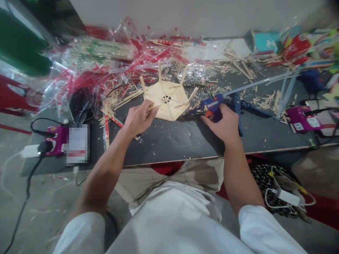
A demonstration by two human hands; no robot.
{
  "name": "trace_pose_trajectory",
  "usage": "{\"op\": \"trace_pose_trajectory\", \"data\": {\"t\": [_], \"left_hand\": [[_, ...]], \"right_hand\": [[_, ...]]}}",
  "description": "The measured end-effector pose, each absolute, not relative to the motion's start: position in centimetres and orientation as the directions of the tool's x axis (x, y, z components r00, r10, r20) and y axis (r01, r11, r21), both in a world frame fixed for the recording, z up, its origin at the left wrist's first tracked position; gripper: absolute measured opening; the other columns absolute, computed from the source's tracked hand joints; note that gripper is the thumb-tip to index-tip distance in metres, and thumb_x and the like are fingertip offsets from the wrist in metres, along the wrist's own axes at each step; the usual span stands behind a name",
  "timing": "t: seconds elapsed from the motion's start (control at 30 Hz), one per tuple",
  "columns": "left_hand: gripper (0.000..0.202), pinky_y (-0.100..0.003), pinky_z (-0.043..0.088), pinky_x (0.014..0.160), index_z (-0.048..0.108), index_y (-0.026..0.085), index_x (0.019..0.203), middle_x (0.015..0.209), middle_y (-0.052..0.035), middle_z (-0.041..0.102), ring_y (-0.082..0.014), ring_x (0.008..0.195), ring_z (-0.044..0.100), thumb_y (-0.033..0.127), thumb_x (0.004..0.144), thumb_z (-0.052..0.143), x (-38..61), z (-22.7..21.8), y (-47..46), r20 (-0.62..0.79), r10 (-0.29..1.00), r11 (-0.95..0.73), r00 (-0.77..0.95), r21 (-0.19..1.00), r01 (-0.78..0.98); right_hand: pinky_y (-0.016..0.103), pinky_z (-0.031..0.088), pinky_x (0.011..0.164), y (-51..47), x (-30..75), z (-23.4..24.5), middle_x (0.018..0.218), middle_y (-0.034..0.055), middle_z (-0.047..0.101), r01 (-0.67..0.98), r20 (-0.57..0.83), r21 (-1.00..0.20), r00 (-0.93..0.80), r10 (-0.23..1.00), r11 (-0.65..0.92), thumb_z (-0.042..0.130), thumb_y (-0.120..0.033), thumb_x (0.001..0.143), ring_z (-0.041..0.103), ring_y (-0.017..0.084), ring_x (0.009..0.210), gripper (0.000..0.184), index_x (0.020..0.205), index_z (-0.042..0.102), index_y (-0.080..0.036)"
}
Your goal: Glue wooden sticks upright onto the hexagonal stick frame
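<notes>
A hexagonal lattice of pale wooden sticks (169, 100), with short arms jutting from its corners, sits on the dark table in front of me. At its near left corner my left hand (140, 116) is closed in a pinch on it; whether a loose stick is also between the fingers I cannot tell. To the right, my right hand (225, 121) is wrapped round a blue hot glue gun (212, 104) with an orange part near the fingers. A long clear glue stick (254, 83) runs from behind the gun toward the right. The gun's tip points toward the lattice, apart from it.
Blue-handled cutters (239, 111) lie beyond my right hand. Plastic wrappers (127, 67) and loose sticks (127, 97) crowd the back and left. A phone (78, 144) and purple power adapters (304, 119) sit near the table's ends, with cables trailing. Stick offcuts (262, 100) are scattered at right.
</notes>
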State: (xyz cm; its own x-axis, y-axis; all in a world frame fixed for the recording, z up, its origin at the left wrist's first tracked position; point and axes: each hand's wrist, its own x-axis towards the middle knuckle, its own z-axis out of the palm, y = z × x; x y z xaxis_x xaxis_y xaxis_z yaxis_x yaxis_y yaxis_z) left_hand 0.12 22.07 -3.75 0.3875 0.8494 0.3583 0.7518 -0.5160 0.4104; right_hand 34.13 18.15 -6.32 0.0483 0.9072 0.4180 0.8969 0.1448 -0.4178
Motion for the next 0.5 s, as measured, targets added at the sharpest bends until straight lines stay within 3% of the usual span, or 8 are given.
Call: {"op": "trace_pose_trajectory", "data": {"t": [0.13, 0.3, 0.4, 0.5], "left_hand": [[0.032, -0.03, 0.036, 0.06, 0.052, 0.022, 0.099, 0.073, -0.0016, 0.061, -0.0156, 0.06, 0.053, 0.049, 0.107, 0.038, 0.1, -3.7, 22.0, 0.358, 0.849, -0.519, 0.388, 0.435, 0.735], [0.031, -0.031, 0.033, 0.058, 0.049, 0.022, 0.1, 0.068, 0.0012, 0.054, -0.0148, 0.055, 0.046, 0.048, 0.108, 0.034, 0.2, -3.6, 21.9, 0.349, 0.842, -0.538, 0.412, 0.473, 0.698], [0.026, -0.031, 0.034, 0.058, 0.046, 0.023, 0.102, 0.067, 0.0026, 0.052, -0.0143, 0.053, 0.044, 0.045, 0.108, 0.034, 0.3, -3.6, 21.7, 0.369, 0.832, -0.553, 0.415, 0.485, 0.677], [0.023, -0.032, 0.035, 0.059, 0.045, 0.023, 0.104, 0.067, 0.0031, 0.051, -0.0142, 0.053, 0.044, 0.042, 0.109, 0.032, 0.6, -3.6, 21.4, 0.394, 0.815, -0.578, 0.425, 0.495, 0.649]], "right_hand": [[0.05, 0.056, 0.098, 18.7, 35.9, -6.3, 0.117, 0.0167, 0.073, 0.908, 0.383, -0.372, -0.04, 0.923, 0.194, 0.073, -0.038, 0.08, 0.07, 0.034, 0.11, 0.047, 0.121, 0.064, -0.017], [0.058, 0.052, 0.106, 20.1, 38.3, -6.1, 0.129, 0.0194, 0.07, 0.919, 0.285, -0.35, -0.082, 0.955, 0.183, 0.077, -0.034, 0.077, 0.068, 0.039, 0.119, 0.059, 0.132, 0.064, -0.014], [0.057, 0.05, 0.108, 21.2, 38.7, -4.7, 0.128, 0.0166, 0.071, 0.907, 0.275, -0.349, -0.139, 0.951, 0.233, 0.08, -0.034, 0.079, 0.066, 0.038, 0.122, 0.051, 0.127, 0.069, -0.021], [0.051, 0.054, 0.1, 21.8, 37.3, -2.0, 0.118, 0.0178, 0.074, 0.883, 0.38, -0.365, -0.146, 0.913, 0.294, 0.087, -0.036, 0.077, 0.069, 0.035, 0.11, 0.04, 0.111, 0.075, -0.019]]}}
